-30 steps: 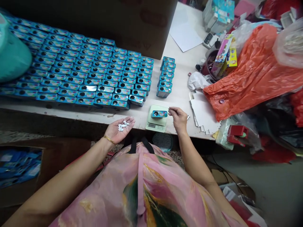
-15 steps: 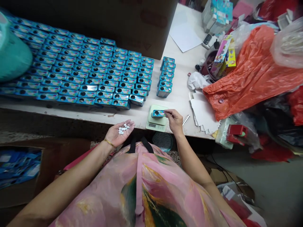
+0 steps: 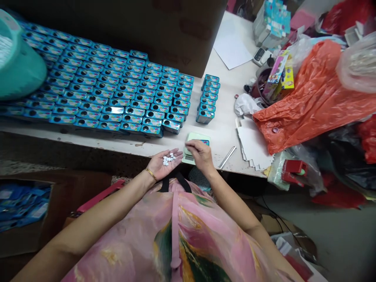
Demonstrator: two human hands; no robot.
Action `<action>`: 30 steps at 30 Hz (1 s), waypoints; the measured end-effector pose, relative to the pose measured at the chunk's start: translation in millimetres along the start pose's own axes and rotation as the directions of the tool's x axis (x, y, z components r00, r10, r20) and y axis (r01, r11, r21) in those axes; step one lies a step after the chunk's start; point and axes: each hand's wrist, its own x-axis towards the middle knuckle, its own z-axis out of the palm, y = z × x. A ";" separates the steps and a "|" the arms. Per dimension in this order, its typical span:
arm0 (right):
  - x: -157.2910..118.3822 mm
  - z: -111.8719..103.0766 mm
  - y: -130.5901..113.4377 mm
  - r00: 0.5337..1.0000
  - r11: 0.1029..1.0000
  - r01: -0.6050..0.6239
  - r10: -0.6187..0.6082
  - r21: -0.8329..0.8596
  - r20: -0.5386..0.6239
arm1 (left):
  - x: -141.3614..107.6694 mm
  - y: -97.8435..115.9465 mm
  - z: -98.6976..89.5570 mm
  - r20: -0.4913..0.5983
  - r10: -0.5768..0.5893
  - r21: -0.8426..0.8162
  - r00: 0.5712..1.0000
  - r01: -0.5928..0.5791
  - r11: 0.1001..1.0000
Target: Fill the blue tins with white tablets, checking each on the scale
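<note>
The tins (image 3: 129, 105) are teal-blue with dark round holes, the tablets (image 3: 169, 159) white, the scale (image 3: 197, 138) pale green, the plastic bag (image 3: 311, 98) orange-red, the smock (image 3: 179, 235) pink swirled with green and yellow.

A large orange plastic bag (image 3: 311, 98) sprawls over the right of the tabletop (image 3: 226, 129), with stacked white card sheets (image 3: 252, 143) and a slim metal tube (image 3: 227, 157) just left of it. A cardboard box (image 3: 117, 31) stands far left, beside a paper sheet (image 3: 232, 49); blue packets (image 3: 23, 205) lie in an open carton (image 3: 82, 196) near left.
</note>
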 end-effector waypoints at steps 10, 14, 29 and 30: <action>2.0 -21.8 40.7 0.961 0.710 0.035 0.170 -0.703 0.220 | -14.5 23.5 -20.0 -0.042 -0.030 0.034 0.999 0.031 0.999; 30.0 29.8 33.9 0.952 0.723 0.197 0.020 -0.662 0.306 | -32.3 36.5 -44.5 -0.084 0.043 0.025 0.996 -0.041 0.999; 103.5 -45.1 117.3 0.945 0.609 -0.324 0.169 -0.724 -0.280 | -53.5 57.7 -71.3 -0.194 0.159 0.002 0.968 -0.162 0.987; 105.8 -46.7 120.5 0.940 0.588 -0.341 0.191 -0.734 -0.283 | -53.5 55.6 -70.5 -0.206 0.161 -0.003 0.965 -0.165 0.986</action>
